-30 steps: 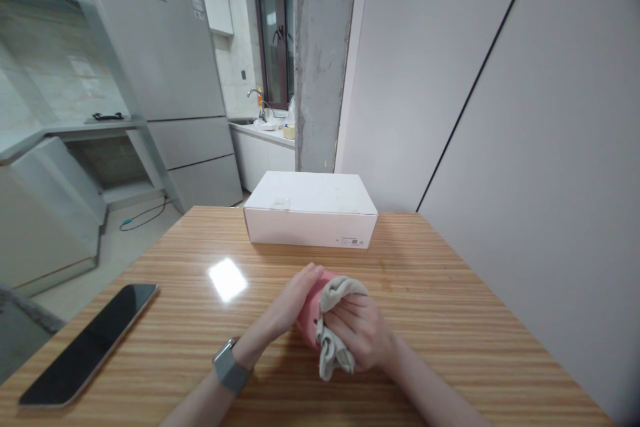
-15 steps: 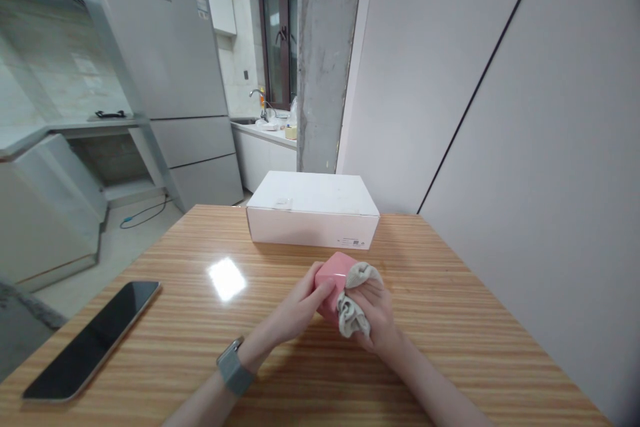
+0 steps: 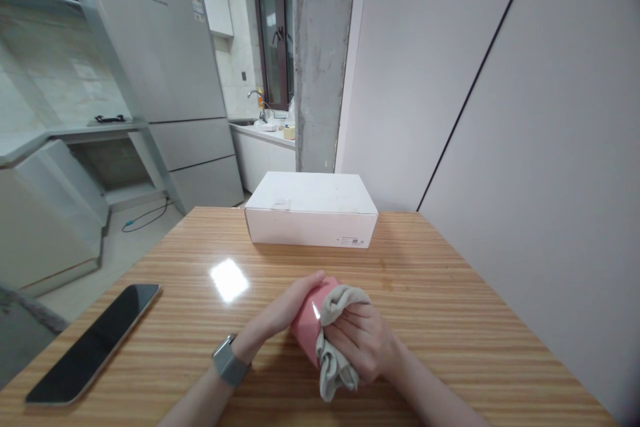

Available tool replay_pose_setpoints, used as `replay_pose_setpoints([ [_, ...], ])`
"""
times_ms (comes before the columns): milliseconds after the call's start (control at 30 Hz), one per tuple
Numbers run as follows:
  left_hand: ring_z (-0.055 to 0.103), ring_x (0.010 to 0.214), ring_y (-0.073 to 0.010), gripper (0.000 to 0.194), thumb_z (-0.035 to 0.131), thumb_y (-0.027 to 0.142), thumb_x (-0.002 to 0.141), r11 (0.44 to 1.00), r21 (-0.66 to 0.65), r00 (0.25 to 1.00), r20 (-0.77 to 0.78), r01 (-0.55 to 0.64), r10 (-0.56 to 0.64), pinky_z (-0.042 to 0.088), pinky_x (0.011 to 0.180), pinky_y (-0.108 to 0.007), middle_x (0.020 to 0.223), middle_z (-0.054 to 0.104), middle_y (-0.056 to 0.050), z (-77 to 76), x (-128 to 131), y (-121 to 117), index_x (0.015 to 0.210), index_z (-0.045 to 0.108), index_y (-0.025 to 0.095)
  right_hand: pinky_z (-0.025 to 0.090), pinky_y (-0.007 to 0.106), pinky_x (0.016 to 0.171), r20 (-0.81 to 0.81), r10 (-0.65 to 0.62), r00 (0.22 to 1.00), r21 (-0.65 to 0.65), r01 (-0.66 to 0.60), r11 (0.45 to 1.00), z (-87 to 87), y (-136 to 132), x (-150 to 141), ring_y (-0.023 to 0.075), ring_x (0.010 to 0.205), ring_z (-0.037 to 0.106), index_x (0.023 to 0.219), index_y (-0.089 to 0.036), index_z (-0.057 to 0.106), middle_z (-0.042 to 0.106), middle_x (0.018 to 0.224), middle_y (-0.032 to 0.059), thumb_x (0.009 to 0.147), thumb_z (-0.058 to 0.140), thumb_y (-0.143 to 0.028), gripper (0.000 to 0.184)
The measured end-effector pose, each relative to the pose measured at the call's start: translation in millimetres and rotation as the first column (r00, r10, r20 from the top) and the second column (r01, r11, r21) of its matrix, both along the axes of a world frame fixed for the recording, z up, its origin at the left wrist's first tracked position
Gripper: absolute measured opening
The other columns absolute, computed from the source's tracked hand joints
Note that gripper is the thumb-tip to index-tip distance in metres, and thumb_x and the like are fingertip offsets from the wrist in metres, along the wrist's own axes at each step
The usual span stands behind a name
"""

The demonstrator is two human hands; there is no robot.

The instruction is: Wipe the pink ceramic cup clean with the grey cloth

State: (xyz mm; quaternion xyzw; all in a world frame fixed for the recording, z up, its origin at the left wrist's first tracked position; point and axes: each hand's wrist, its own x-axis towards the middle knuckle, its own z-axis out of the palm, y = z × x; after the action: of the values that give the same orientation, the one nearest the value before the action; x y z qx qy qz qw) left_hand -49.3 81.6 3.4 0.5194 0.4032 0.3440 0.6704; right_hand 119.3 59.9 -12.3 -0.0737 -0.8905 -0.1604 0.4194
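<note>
A glossy pink container [image 3: 306, 321], shaped like a cup or small bowl, is held tilted above the near middle of the table. My left hand [image 3: 289, 303] is wrapped round its left side, the thumb along the top; the other fingers are hidden behind it. A light grey cloth [image 3: 336, 367] is bunched at the container's right-facing side, where its opening seems to be. My right hand [image 3: 363, 340] grips the cloth and presses it there. The cloth hides the rim and inside. A watch with a grey band [image 3: 230, 363] is on my left wrist.
A closed white box [image 3: 310, 227] lies at the far side of the wood-grain table [image 3: 440, 320]. At the left edge rests a black phone [image 3: 95, 343]. A pale wall [image 3: 550, 147] borders the right, and a fridge [image 3: 160, 53] stands beyond the table.
Both hands have brought the pink container nearer and slightly left. It has turned, and my left thumb has shifted up to its top. The cloth hangs lower in my right hand.
</note>
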Motion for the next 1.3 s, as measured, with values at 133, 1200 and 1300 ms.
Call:
replay_pose_setpoints([
  [133,0.057,0.102,-0.0211,0.048,0.038,0.05,0.09,0.968,0.243,0.976,-0.218,0.062,-0.007,0.036,0.098,-0.033,0.105,0.07,-0.004,0.2,-5.2,-1.1,0.096,0.068,0.014,0.052,0.034,0.067,-0.01,0.008,1.0,-0.072,-0.009,0.997,0.1,2.7,3.9,0.0195,0.061,0.059,0.083,-0.011,0.062,0.065,0.065,0.0093,0.092,0.028,-0.026,0.037],
  [1200,0.054,0.075,-0.0179,0.046,0.036,0.049,0.092,0.876,0.481,0.947,-0.293,0.028,0.131,0.038,0.069,-0.026,0.078,0.065,-0.002,13.7,-1.0,-9.2,0.079,0.063,0.014,0.045,0.034,0.06,-0.056,-0.064,0.996,-0.15,0.055,0.987,-4.1,13.6,11.5,0.0197,0.057,0.055,0.085,-0.016,0.058,0.062,0.064,0.0066,0.09,0.03,-0.03,0.032],
  [1300,0.056,0.09,-0.0207,0.039,0.042,0.046,0.09,0.88,0.474,0.978,-0.196,0.027,0.075,0.04,0.081,-0.028,0.095,0.067,-0.004,17.4,0.1,-11.7,0.095,0.064,0.014,0.045,0.036,0.061,-0.134,-0.119,0.984,-0.157,0.097,0.983,-6.4,18.4,18.7,0.0208,0.059,0.057,0.093,-0.016,0.058,0.061,0.065,0.0058,0.09,0.032,-0.034,0.032],
])
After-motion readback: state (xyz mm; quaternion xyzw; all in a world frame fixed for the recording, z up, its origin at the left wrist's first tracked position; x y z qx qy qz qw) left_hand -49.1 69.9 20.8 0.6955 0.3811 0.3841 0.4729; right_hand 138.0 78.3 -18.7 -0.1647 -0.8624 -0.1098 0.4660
